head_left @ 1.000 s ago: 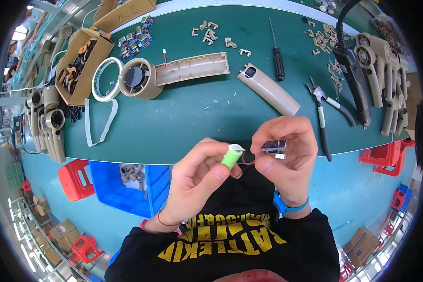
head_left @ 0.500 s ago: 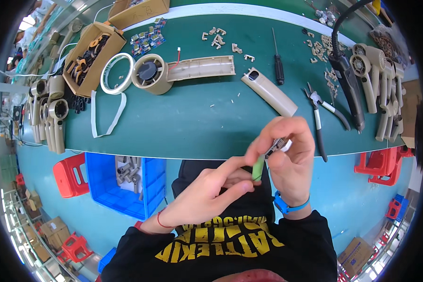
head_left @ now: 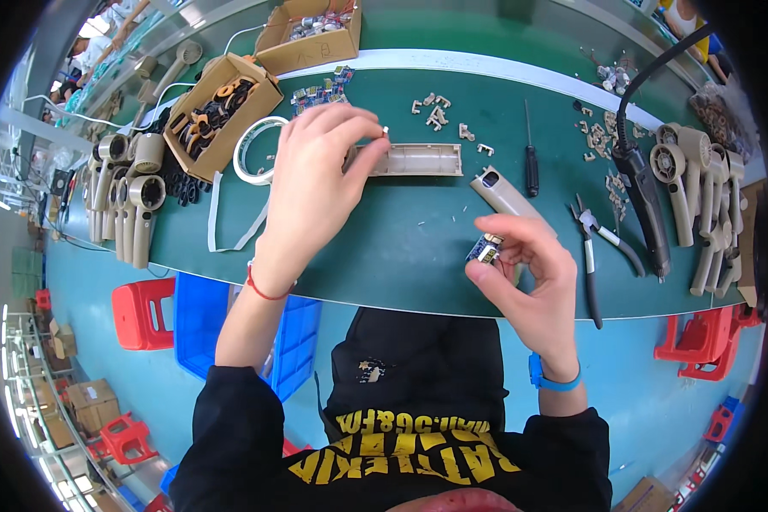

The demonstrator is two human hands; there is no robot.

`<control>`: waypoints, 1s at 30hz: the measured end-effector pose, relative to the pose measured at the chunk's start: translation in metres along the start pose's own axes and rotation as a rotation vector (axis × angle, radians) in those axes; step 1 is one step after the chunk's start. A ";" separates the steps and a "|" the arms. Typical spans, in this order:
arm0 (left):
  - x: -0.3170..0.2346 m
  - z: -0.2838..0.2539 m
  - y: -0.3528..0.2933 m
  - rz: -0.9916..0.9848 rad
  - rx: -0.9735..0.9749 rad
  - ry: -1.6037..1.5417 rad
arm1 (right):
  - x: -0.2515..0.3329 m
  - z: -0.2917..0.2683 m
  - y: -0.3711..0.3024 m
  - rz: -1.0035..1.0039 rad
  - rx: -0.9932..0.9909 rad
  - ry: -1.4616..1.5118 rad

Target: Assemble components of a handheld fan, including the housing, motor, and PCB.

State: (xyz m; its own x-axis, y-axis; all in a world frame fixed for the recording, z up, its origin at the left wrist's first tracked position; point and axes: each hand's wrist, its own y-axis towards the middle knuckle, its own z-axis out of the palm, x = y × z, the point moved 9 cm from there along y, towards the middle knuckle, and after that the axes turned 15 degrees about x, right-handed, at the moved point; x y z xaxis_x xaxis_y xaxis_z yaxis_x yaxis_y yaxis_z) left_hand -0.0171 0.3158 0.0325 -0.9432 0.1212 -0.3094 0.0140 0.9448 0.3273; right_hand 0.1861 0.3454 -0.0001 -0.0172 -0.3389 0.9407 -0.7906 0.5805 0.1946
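My left hand (head_left: 320, 171) reaches over the fan head, which it mostly hides. Its thumb and fingers pinch near a small white wire connector (head_left: 385, 131). From there the open beige handle shell (head_left: 422, 160) extends right, hollow side up. Between the thumb and fingers of my right hand (head_left: 538, 273) is a small blue circuit board (head_left: 484, 249) with pale parts on it, held above the bench's front. The green cylinder seen with it earlier is hidden by the palm. Behind that hand lies a beige handle cover (head_left: 505, 193), partly covered.
A tape roll (head_left: 256, 154) and a carton of black and orange parts (head_left: 222, 111) stand left. Right of centre lie a screwdriver (head_left: 531, 162), cutting pliers (head_left: 590, 226) and a corded black power screwdriver (head_left: 638, 188). Beige handheld fans (head_left: 687, 166) line both sides.
My left hand has let go of the green cylinder and moved up and left to the fan's wire. The right hand has turned the board, showing its blue side. The view has shifted.
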 end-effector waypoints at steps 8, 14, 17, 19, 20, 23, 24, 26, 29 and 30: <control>-0.003 -0.008 -0.028 -0.079 0.014 -0.173 | -0.013 0.011 0.001 0.029 0.025 0.102; 0.018 -0.026 -0.072 -0.147 -0.208 -0.498 | -0.020 0.009 0.002 0.107 0.005 0.396; 0.014 -0.037 -0.090 -0.127 -0.239 -0.505 | -0.017 0.011 0.005 0.018 -0.078 0.515; -0.004 -0.034 -0.084 -0.094 -0.103 -0.533 | -0.019 0.012 0.001 0.034 -0.062 0.527; -0.012 -0.027 -0.083 -0.058 -0.031 -0.471 | -0.019 0.013 0.000 0.044 -0.043 0.543; -0.037 -0.005 -0.076 0.074 0.133 -0.304 | -0.019 0.009 -0.010 0.062 -0.050 0.466; -0.045 -0.002 -0.071 0.087 0.158 -0.331 | -0.019 0.007 -0.012 0.075 -0.054 0.456; -0.053 0.005 -0.065 0.124 0.187 -0.333 | -0.012 -0.001 -0.016 0.047 -0.070 0.320; -0.066 0.015 -0.060 0.149 0.240 -0.299 | -0.003 0.000 -0.024 0.094 -0.015 0.367; -0.068 0.017 -0.060 0.143 0.242 -0.260 | -0.004 0.002 -0.026 0.116 0.009 0.360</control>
State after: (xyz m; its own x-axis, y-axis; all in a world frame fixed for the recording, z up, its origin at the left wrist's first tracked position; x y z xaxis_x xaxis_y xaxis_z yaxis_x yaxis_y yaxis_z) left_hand 0.0519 0.2561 0.0193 -0.8108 0.3006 -0.5022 0.2466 0.9536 0.1727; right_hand 0.2054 0.3306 -0.0092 0.1084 0.0116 0.9940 -0.8014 0.5928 0.0805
